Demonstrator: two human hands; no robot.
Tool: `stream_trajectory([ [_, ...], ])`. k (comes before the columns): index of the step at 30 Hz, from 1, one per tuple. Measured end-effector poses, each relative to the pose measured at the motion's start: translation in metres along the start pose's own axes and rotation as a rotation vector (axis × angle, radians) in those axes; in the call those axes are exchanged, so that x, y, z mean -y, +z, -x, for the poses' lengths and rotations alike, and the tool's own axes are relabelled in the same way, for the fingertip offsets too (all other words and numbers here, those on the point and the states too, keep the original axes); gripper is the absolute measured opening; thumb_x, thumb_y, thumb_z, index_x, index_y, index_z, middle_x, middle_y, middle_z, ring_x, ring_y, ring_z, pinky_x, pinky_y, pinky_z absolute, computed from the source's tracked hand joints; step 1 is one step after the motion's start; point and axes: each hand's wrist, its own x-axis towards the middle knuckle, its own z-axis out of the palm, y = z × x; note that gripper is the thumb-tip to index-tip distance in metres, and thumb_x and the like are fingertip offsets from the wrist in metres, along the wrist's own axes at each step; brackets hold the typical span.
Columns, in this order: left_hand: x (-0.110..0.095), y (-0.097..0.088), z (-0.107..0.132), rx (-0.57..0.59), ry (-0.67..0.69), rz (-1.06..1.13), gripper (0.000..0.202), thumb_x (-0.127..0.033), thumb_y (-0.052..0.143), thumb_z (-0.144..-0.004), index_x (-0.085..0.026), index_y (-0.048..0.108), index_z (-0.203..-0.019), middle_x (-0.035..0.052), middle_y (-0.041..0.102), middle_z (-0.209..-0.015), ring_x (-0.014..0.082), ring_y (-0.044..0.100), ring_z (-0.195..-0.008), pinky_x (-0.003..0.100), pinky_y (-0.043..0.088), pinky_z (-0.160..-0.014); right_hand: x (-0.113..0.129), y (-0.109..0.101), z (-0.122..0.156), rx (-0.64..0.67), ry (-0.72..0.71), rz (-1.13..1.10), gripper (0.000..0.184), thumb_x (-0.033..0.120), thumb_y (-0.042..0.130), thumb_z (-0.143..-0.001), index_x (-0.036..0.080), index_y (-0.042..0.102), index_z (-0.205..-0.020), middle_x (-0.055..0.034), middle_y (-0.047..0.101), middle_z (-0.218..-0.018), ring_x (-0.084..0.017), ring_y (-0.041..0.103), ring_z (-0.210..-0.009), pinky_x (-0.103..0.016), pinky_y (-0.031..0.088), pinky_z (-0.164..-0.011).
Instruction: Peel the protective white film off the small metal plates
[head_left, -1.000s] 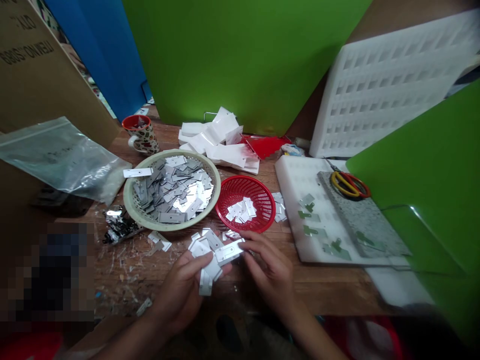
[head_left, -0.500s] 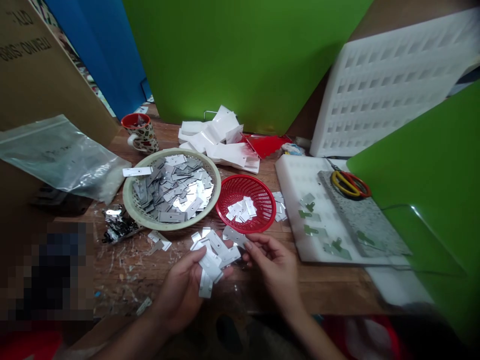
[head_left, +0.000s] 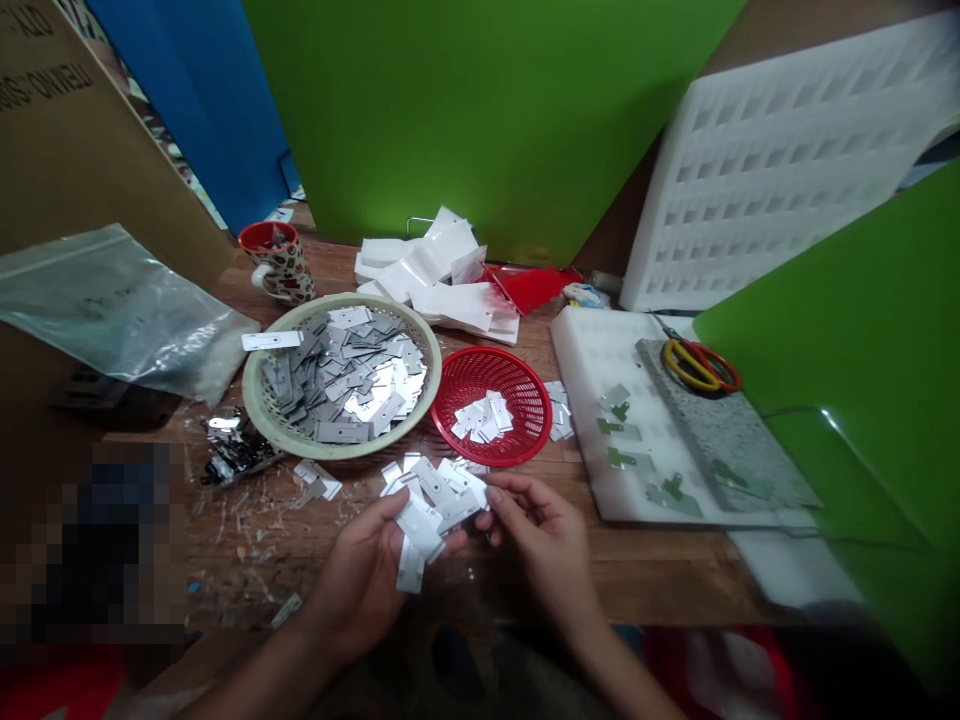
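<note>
Cupped at the front of the table, my left hand [head_left: 375, 565] is closed around a loose bunch of flat silver metal plates [head_left: 421, 525], its thumb pressing on top. My right hand [head_left: 541, 530] pinches the edge of one metal plate [head_left: 472, 484] at the bunch's right side. Just beyond my hands stands a red plastic basket [head_left: 541, 450] with several similar small plates inside. To its left, a larger pale green basket [head_left: 262, 432] holds a heap of grey and shiny plates, one lying across its left rim.
A patterned mug [head_left: 294, 275] and white folded papers [head_left: 450, 270] stand behind the baskets. On the right, a white foam block [head_left: 581, 400] carries a grey slab [head_left: 720, 430] with scissors [head_left: 697, 368]. Loose dark parts [head_left: 236, 450] and a plastic bag [head_left: 120, 310] are on the left.
The plate in my right hand has turned and come down against the bunch's right side. My left hand keeps its hold, nearly still.
</note>
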Motion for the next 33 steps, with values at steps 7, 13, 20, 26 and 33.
stream_trajectory([
  [7, 0.0, -0.002, -0.001, 0.038, -0.018, 0.029, 0.039, -0.029, 0.048, -0.093, -0.013, 0.055, -0.128, 0.0138, 0.067, -0.12, 0.0246, 0.066, -0.1, 0.042, 0.054, -0.088, 0.003, -0.001, -0.001, -0.005, -0.037, 0.224, 0.019, 0.034, 0.071, -0.076, 0.017, 0.072, -0.086, -0.0044, 0.071, -0.078, -0.016, 0.061, -0.068, -0.025, 0.048, -0.063],
  [13, -0.002, -0.003, -0.004, 0.154, -0.021, 0.086, 0.046, -0.041, 0.038, -0.096, -0.013, 0.054, -0.129, 0.0154, 0.064, -0.123, 0.0276, 0.064, -0.105, 0.047, 0.051, -0.089, 0.003, -0.005, 0.002, 0.035, -0.359, 0.529, 0.015, 0.025, 0.059, -0.087, 0.021, 0.068, -0.098, -0.0072, 0.066, -0.098, -0.022, 0.061, -0.093, -0.034, 0.048, -0.082],
  [20, -0.003, 0.005, -0.007, 0.256, -0.003, 0.231, 0.058, -0.048, 0.03, -0.096, -0.012, 0.044, -0.138, 0.0146, 0.061, -0.128, 0.028, 0.056, -0.119, 0.045, 0.037, -0.105, 0.011, 0.005, 0.022, 0.198, -0.648, 0.931, 0.015, 0.026, 0.064, -0.085, 0.022, 0.062, -0.099, -0.0061, 0.059, -0.093, -0.022, 0.056, -0.086, -0.036, 0.047, -0.074],
  [26, 0.0, 0.007, -0.006, 0.242, 0.044, 0.266, 0.059, -0.047, 0.029, -0.096, -0.012, 0.038, -0.143, 0.0139, 0.059, -0.131, 0.0276, 0.051, -0.124, 0.043, 0.028, -0.111, 0.006, 0.013, 0.023, 0.211, -0.547, 0.949, 0.007, 0.026, 0.062, -0.086, 0.021, 0.061, -0.09, -0.0047, 0.06, -0.085, -0.021, 0.055, -0.081, -0.033, 0.044, -0.069],
  [33, 0.001, 0.01, -0.004, 0.236, 0.09, 0.243, 0.058, -0.044, 0.034, -0.095, -0.012, 0.038, -0.143, 0.0142, 0.059, -0.131, 0.0295, 0.051, -0.124, 0.045, 0.028, -0.111, 0.001, 0.015, 0.019, 0.225, -0.383, 0.7, 0.01, 0.017, 0.063, -0.084, 0.02, 0.057, -0.077, 0.0005, 0.058, -0.076, -0.014, 0.054, -0.068, -0.024, 0.042, -0.059],
])
